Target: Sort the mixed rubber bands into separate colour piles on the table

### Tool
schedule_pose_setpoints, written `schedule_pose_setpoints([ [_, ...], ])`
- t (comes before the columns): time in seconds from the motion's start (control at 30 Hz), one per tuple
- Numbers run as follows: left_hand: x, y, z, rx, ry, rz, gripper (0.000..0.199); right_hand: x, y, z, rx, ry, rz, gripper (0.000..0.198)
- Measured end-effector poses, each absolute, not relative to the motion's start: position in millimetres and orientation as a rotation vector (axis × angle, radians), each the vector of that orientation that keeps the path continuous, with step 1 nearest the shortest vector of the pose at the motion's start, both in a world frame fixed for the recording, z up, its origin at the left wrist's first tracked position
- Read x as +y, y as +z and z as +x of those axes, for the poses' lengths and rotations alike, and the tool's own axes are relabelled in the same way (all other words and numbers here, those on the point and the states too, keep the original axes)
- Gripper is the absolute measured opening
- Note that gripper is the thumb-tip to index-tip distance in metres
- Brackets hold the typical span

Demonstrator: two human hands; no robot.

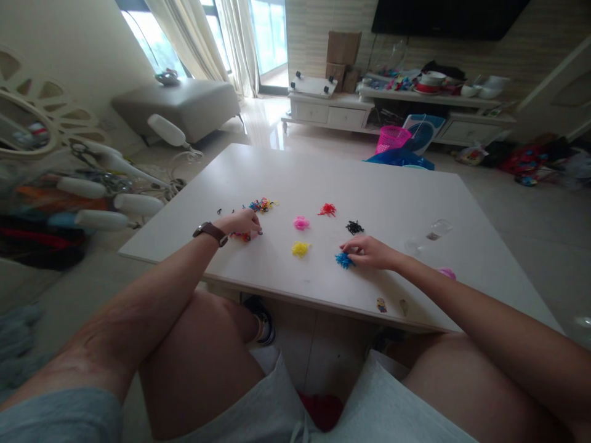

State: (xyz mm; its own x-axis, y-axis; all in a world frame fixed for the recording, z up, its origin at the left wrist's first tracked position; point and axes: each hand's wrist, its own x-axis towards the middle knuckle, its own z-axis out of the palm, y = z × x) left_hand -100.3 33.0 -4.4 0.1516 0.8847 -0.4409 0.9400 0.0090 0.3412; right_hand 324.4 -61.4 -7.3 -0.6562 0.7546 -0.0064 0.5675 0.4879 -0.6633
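Observation:
My left hand (pixel 245 221), with a brown-strapped watch on the wrist, is closed with its fingers pointing down at a pile of small mixed-colour pieces (pixel 242 236). A small dark piece (pixel 261 233) shows at its fingertips; whether it is pinched there is unclear. More mixed pieces (pixel 262 205) lie just beyond that hand. My right hand (pixel 370 252) has its fingers bent together over a blue pile (pixel 343 261), touching its edge; what it grips is hidden. Between the hands are pink (pixel 301 223) and yellow (pixel 300 248) piles. Red (pixel 327 210) and black (pixel 355 227) ones lie farther back.
The white table (pixel 286 175) also bears a clear plastic bottle (pixel 438 230), a pink object (pixel 447 272) partly behind my right forearm, a minion figure (pixel 381 305) and a small pale item (pixel 404 306) near the front edge. A white lamp (pixel 168 130) stands at the left.

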Motion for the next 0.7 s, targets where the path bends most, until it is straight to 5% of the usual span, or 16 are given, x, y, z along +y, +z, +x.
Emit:
schedule_pose_setpoints([
  [0.17, 33, -2, -105, 1.655, 0.023, 1.94, 0.013, -62, -7, 324, -2.438, 0.934, -1.137, 0.022],
  [0.33, 37, -10, -112, 1.498, -0.008, 1.923, 0.029, -62, -7, 324, -2.446, 0.926, -1.142, 0.023],
  [0.7, 36, -9, -102, 1.613, -0.064, 1.937, 0.006, -62, -7, 324, -2.45, 0.936, -1.12, 0.021],
])
